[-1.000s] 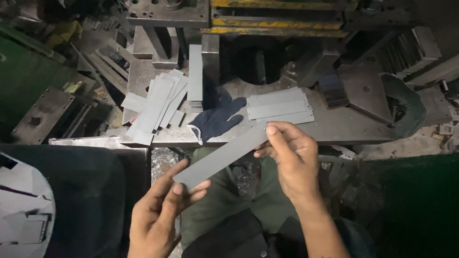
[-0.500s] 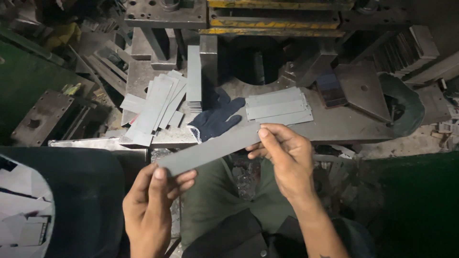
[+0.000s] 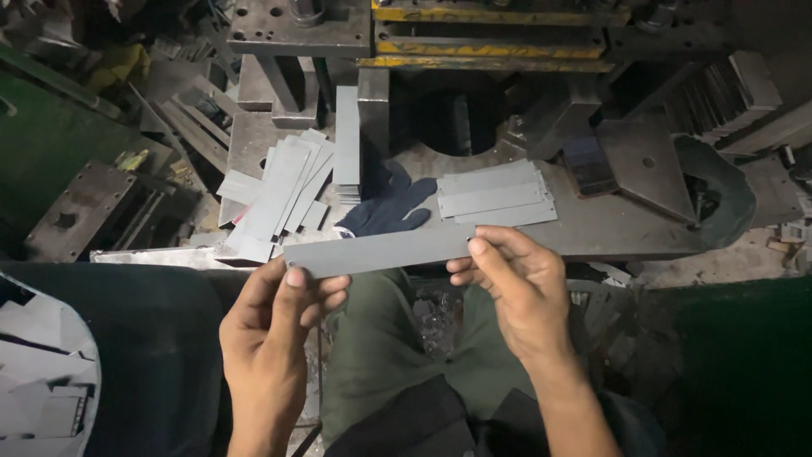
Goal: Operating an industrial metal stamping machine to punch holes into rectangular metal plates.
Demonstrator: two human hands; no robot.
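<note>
Centre of frame: one long grey metal strip point(image 3: 376, 251), held nearly level, its right end slightly higher. Two hands on it. Left hand point(image 3: 271, 326), lower centre-left, has its grip closed on the strip's left end, thumb on top, fingers curled beneath. Right hand point(image 3: 516, 288), centre-right, has its grip closed on the right end, thumb pressed on the near face, fingers behind. The strip sits above the person's lap, in front of the near edge of the steel worktop point(image 3: 609, 228).

On the worktop, counted:
- One neat stack of cut strips point(image 3: 495, 196), right of centre; at least three layers show, exact count cannot be told.
- One fanned heap of similar strips point(image 3: 283, 190), left of centre; roughly six to eight, overlapping too much to count.
- One upright strip bundle point(image 3: 346, 135) just above the heap.
- One dark blue glove point(image 3: 389, 210) between heap and stack, lying flat.

Upper frame: one yellow-edged press frame point(image 3: 491, 38).
</note>
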